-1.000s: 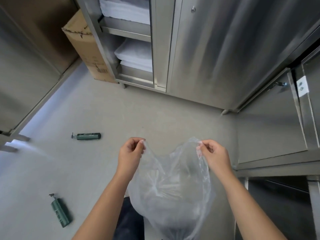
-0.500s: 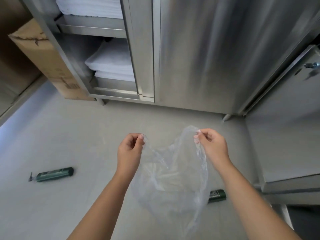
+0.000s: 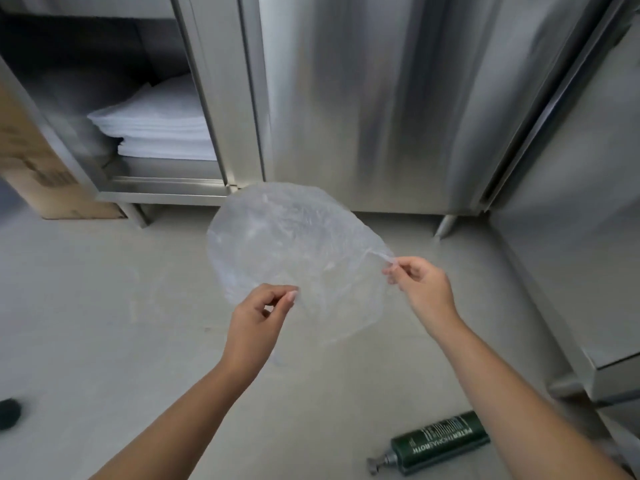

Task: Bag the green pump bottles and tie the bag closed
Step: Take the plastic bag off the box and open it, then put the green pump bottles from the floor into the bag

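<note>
Two grips, the left grip point(image 3: 258, 317) and right grip point(image 3: 420, 289), pinch the rim of the clear plastic bag point(image 3: 294, 244). It hung limp a moment ago and now billows forward, ready for filling. One green pump bottle point(image 3: 440, 441) lies unbagged on the floor point(image 3: 104, 306) beside the right forearm.

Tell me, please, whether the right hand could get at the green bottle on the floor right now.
Probably not yet: the right hand pinches the clear bag, so it is busy, though nothing blocks the green bottle lying beneath that forearm.
</note>
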{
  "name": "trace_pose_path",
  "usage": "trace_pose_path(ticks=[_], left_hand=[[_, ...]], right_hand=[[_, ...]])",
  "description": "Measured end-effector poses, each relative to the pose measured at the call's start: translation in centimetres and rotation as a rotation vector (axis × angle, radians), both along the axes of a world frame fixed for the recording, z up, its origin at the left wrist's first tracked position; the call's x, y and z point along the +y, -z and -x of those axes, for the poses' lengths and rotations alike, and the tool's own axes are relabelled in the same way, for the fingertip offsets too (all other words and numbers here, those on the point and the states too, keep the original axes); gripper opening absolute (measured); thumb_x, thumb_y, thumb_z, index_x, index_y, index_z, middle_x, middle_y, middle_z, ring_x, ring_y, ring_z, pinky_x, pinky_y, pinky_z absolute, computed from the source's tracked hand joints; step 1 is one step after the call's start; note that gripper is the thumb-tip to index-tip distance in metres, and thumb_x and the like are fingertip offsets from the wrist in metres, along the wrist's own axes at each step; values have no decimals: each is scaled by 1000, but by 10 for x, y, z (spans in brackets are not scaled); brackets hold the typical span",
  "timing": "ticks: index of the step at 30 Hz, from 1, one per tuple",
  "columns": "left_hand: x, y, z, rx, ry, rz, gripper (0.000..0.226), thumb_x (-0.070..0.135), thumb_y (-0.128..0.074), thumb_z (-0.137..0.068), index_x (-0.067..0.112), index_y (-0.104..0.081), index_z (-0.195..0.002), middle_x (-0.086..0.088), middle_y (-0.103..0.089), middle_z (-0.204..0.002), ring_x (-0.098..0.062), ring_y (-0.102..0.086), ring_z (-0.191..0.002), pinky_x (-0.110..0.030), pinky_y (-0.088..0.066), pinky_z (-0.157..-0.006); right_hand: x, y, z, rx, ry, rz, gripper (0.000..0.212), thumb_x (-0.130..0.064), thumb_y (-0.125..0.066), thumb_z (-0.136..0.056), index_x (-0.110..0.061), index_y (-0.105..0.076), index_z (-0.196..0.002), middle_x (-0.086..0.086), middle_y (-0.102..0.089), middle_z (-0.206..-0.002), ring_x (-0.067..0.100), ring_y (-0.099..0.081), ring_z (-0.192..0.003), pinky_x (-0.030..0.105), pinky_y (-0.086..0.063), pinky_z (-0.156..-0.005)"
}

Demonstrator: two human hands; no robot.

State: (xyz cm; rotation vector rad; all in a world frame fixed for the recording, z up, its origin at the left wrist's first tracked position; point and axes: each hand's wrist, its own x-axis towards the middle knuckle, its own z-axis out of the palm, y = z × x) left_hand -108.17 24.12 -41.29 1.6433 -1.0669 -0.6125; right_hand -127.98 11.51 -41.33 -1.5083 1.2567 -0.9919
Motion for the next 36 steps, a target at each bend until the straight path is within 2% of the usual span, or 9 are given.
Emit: trace_pose_path(ticks=[3,6,9,14,19,22,26,30,36], left_hand=[[2,40,3,-150,88,-36,21,18,-59,-87,37,-64,-78,13,-65,-88,0,-55,-82,-7,-39,-64],[6,74,5,-173,137,-82,19,19,-60,-86,35,-64,-76,12,-66,-88,-3,-56,-83,-9,-40,-64],[10,103,9,-160,175,-121,18,21,-61,-86,33,-64,-73,10,-66,-86,-5,-57,-80,-10,-42,-65],[7,133,27,-147,198,-155,21,20,-61,-86,29,-60,-67,9,-64,-73,0,-56,-67,-4,-40,-62],[1,146,41,-151,261,-175,13,20,-61,-86,20,-64,-73,8,-63,-68,7,-55,-63,-4,-39,-61],[-2,148,46,-155,293,-172,12,20,-60,-87,16,-65,-76,7,-62,-67,8,-55,-60,-3,-40,-60],[-3,150,53,-134,325,-176,13,21,-60,-87,14,-65,-77,5,-63,-69,6,-56,-61,-4,-42,-60],[1,152,59,-118,359,-194,13,23,-60,-86,13,-65,-79,6,-63,-70,4,-57,-63,-3,-41,-61],[8,151,58,-97,376,-217,14,25,-60,-86,25,-61,-73,6,-64,-71,5,-57,-62,-2,-40,-60]], right_hand=[[-4,47,10,14,36,-14,27,-9,-58,-84,-29,-62,-67,4,-69,-79,0,-60,-61,19,-46,-66],[-7,86,20,30,63,-21,29,-6,-56,-84,-26,-62,-65,5,-68,-78,-5,-57,-54,9,-43,-58],[-5,116,31,22,96,-61,27,-6,-55,-84,-23,-63,-66,6,-67,-77,-5,-56,-53,12,-42,-57],[22,145,56,39,89,-143,15,-8,-59,-85,-19,-67,-79,1,-67,-80,11,-62,-72,3,-39,-54],[60,161,88,72,-35,-204,28,-5,-62,-82,-31,-67,-74,-8,-69,-88,19,-65,-93,25,-47,-88],[75,166,104,97,-66,-219,24,-9,-65,-81,-32,-67,-77,-4,-71,-92,20,-65,-97,30,-47,-92],[94,180,123,253,-114,-202,25,-11,-65,-82,-36,-63,-84,-8,-69,-91,15,-64,-93,26,-48,-88],[108,197,138,577,-285,-170,25,-18,-65,-82,-19,-66,-107,-12,-62,-99,3,-56,-97,6,-39,-82],[121,231,136,773,-478,-99,37,-24,-69,-79,-16,-62,-113,1,-63,-115,17,-52,-112,23,-36,-97]])
